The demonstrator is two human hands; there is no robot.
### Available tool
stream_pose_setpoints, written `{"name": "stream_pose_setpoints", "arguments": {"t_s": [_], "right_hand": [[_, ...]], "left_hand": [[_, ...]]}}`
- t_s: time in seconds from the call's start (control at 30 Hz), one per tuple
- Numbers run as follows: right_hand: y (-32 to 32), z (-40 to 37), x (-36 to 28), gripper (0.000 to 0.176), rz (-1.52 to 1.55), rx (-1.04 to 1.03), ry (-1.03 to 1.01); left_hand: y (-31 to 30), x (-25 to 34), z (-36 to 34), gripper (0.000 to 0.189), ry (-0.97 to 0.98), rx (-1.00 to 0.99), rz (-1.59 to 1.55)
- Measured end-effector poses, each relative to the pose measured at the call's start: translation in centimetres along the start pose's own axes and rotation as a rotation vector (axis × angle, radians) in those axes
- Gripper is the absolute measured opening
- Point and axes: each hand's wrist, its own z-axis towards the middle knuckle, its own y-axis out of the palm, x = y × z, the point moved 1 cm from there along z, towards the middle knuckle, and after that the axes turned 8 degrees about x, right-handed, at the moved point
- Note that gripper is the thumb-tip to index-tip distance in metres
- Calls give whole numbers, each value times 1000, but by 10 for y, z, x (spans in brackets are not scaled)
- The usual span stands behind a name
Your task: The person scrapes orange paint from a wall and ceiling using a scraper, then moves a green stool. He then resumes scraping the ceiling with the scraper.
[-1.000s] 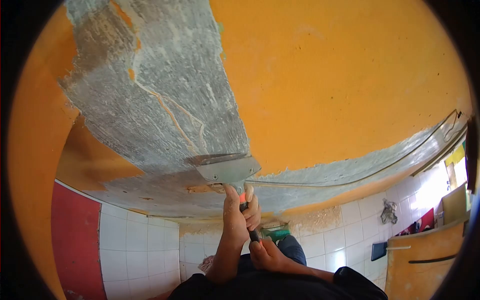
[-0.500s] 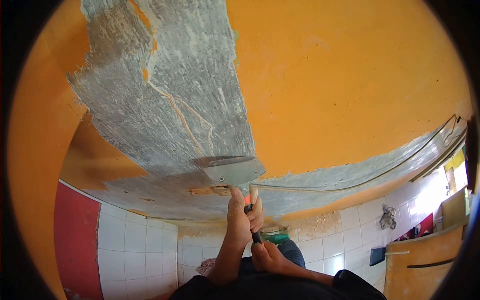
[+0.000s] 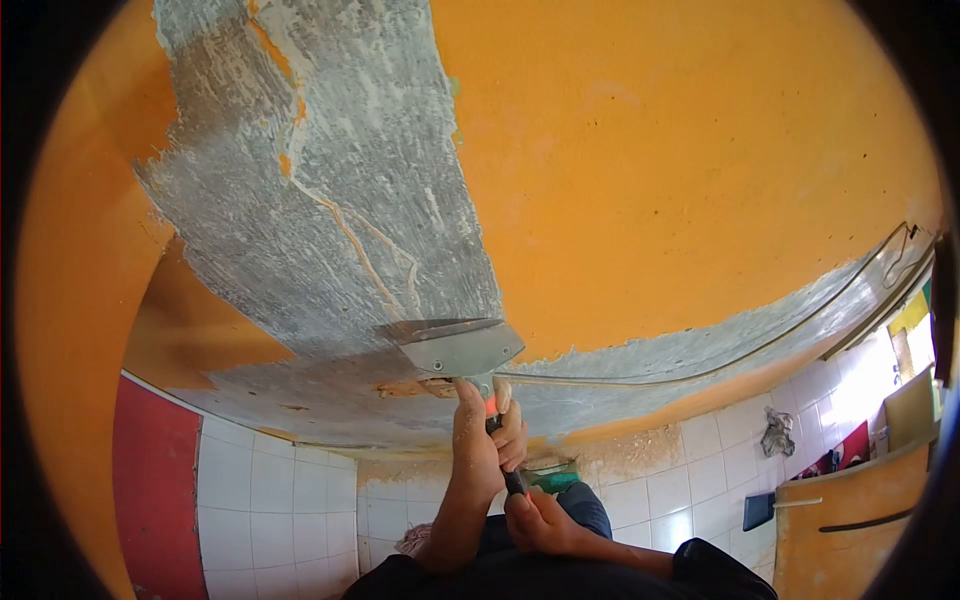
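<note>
A wide metal scraper (image 3: 463, 350) with a black and red handle is in both of my hands. Its blade edge meets the grey stripped strip (image 3: 380, 230) of the orange wall, or stands very close to it. My left hand (image 3: 485, 440) wraps the handle just below the blade, thumb on the left and fingers curled on the right. Lower down, my right hand (image 3: 538, 520) is closed around the handle's end. Thin cracks with orange remnants (image 3: 292, 165) run down the bare strip above the blade. A broken brownish patch (image 3: 415, 388) lies beside the blade's lower left.
Orange paint (image 3: 680, 180) covers the wall to the right. A thin cable (image 3: 640, 383) runs along its lower part. White floor tiles (image 3: 640, 490) hold dusty debris (image 3: 640, 450) by the wall. At right are a crumpled grey bag (image 3: 777, 432) and an orange wooden piece (image 3: 850, 510).
The scraper and both hands have shifted slightly left and down in view, along with the wall. My grip on the handle looks the same.
</note>
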Motion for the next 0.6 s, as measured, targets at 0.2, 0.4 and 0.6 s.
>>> {"name": "stream_pose_setpoints", "arguments": {"t_s": [0.2, 0.4, 0.6], "right_hand": [[3, 0, -18, 40, -21, 56, 9], [-1, 0, -36, 37, -50, -52, -40], [6, -13, -53, 47, 153, -168, -25]], "left_hand": [[8, 9, 2, 54, 41, -24, 5], [8, 15, 7, 51, 83, -232, -164], [-3, -7, 28, 46, 44, -597, -556]]}}
